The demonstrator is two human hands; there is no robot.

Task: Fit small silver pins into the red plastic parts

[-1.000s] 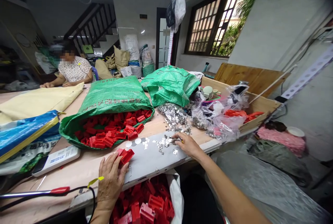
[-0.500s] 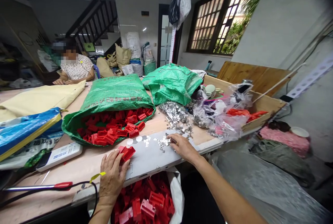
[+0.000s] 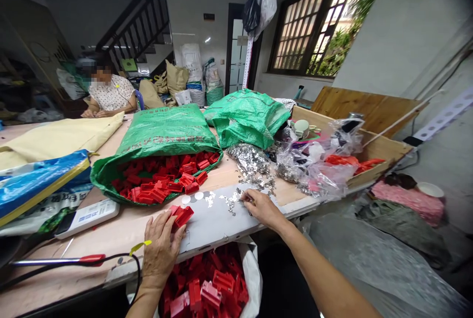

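Observation:
My left hand [image 3: 159, 249] rests on the table edge with its fingers on a red plastic part [image 3: 182, 215] that lies on a grey board [image 3: 210, 222]. My right hand [image 3: 260, 206] is on the same board, fingers pinched together among scattered small silver metal pieces [image 3: 229, 200]; what the pinch holds is too small to see. An open green sack [image 3: 162, 136] full of red parts [image 3: 162, 180] lies just beyond. Below the table edge a white bag [image 3: 207, 288] holds more red parts.
A second green sack [image 3: 247, 116], a heap of silver pieces [image 3: 251, 160], clear plastic bags [image 3: 318, 165] and a wooden tray [image 3: 373, 148] lie to the right. A blue bag [image 3: 37, 182], white device [image 3: 86, 217] and red-handled tool [image 3: 55, 260] lie left. Another person [image 3: 107, 94] sits at the far end.
My right hand has drawn slightly left along the board among the silver pieces. My left hand stays on the red part. The view has shifted a little.

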